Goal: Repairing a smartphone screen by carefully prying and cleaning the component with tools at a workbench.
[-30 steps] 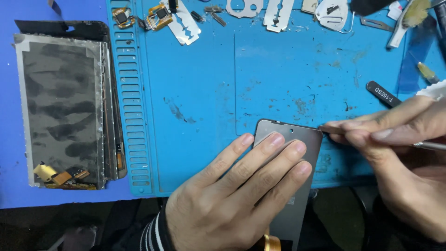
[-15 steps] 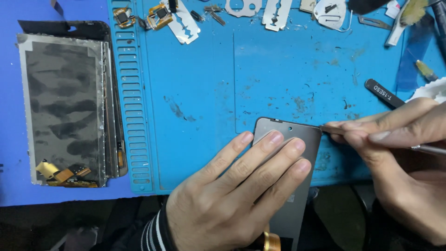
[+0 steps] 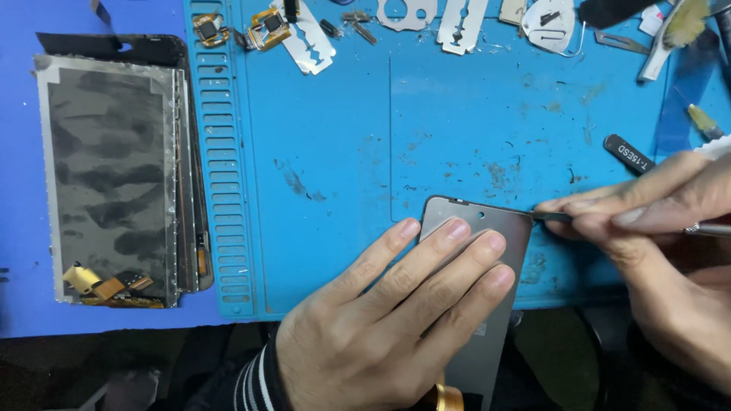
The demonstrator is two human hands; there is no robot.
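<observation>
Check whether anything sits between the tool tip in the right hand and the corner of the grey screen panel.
Nothing visible does. The thin metal tool in the right hand already meets the top right corner of the screen panel. The left hand lies flat on the panel, clear of that corner.

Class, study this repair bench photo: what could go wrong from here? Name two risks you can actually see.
1. The right hand works a thin metal tool at the grey phone panel's top corner; a slip might gouge it or nick the left hand pressing it down.
2. Loose razor blades on the blue mat could cut reaching fingers.
</observation>
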